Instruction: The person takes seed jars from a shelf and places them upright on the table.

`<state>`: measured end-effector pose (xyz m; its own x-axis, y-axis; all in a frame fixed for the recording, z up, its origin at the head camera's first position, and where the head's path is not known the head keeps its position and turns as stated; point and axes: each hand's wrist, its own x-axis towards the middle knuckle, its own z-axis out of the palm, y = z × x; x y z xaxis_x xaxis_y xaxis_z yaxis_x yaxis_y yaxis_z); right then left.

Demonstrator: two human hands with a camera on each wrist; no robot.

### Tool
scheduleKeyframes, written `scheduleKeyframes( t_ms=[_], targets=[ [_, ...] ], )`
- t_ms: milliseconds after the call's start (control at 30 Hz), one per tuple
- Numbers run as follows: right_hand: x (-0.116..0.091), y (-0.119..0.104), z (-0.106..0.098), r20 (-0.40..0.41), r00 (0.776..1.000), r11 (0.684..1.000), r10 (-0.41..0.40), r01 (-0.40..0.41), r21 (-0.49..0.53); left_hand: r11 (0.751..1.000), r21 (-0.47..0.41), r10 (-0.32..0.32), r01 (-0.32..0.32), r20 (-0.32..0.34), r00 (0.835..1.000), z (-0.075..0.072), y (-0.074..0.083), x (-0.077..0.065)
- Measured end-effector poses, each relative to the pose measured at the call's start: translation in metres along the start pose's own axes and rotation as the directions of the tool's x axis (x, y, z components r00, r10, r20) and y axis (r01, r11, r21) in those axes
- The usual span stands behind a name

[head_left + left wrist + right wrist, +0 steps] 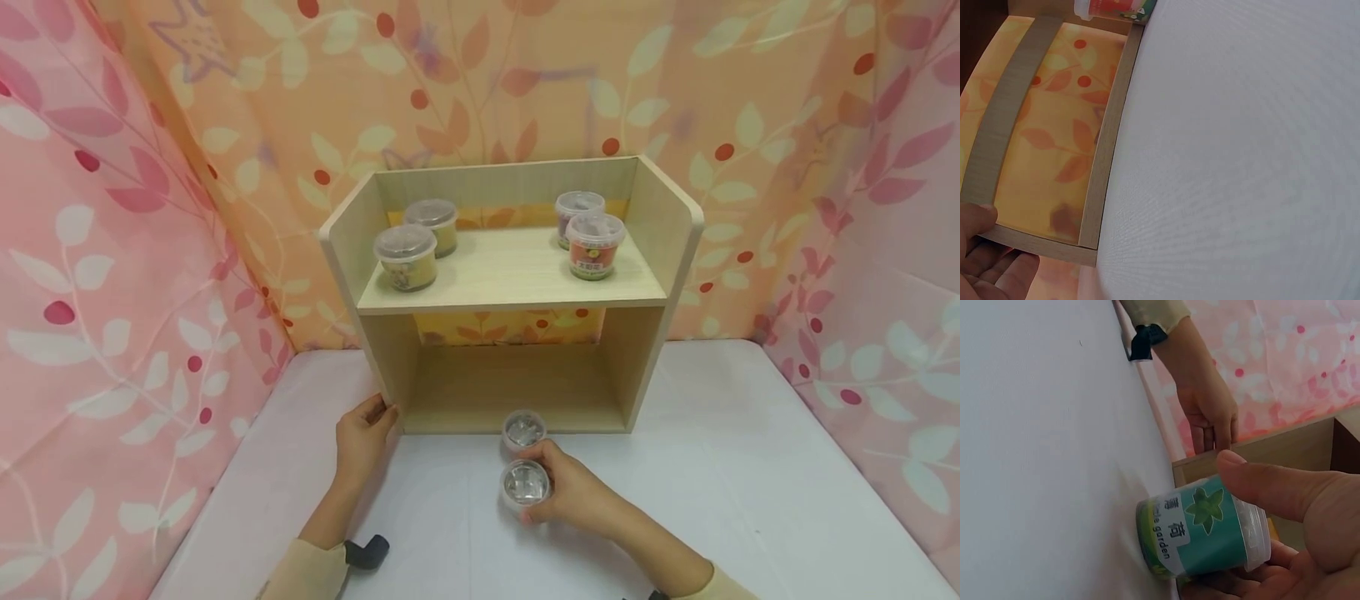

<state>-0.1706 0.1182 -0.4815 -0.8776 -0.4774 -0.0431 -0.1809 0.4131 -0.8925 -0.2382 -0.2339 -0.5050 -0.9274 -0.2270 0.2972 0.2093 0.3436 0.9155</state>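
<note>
My right hand (577, 493) grips a small clear-lidded plastic cup (526, 483) just in front of the shelf. In the right wrist view this cup (1210, 525) wears a teal label with a green leaf and the words "little garden", thumb on one side and fingers on the other. Right behind it, by the shelf's front edge, is a second lidded cup (523, 427). My left hand (363, 435) pinches the lower front edge of the left side panel of a pale wooden two-tier shelf (510, 307); the left wrist view has thumb and fingers on opposite faces of the panel (1041, 243).
Two yellowish cups, one in front (407, 258) and one behind (432, 223), stand at the upper tier's left. At its right are a red-labelled cup (595, 247) and a purplish one (567, 229). White cloth (750, 483) covers the table; patterned curtains (847, 250) enclose it.
</note>
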Motion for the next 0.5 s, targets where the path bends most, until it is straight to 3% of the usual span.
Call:
scheduleKeyframes(
  t_ms=[500],
  targets=[
    [-0.004, -0.006, -0.016, 0.034, 0.998, 0.989, -0.059, 0.063, -0.132, 1.000, 0.014, 0.005, -0.005, -0.017, 1.000, 0.002, -0.002, 0.000]
  ],
)
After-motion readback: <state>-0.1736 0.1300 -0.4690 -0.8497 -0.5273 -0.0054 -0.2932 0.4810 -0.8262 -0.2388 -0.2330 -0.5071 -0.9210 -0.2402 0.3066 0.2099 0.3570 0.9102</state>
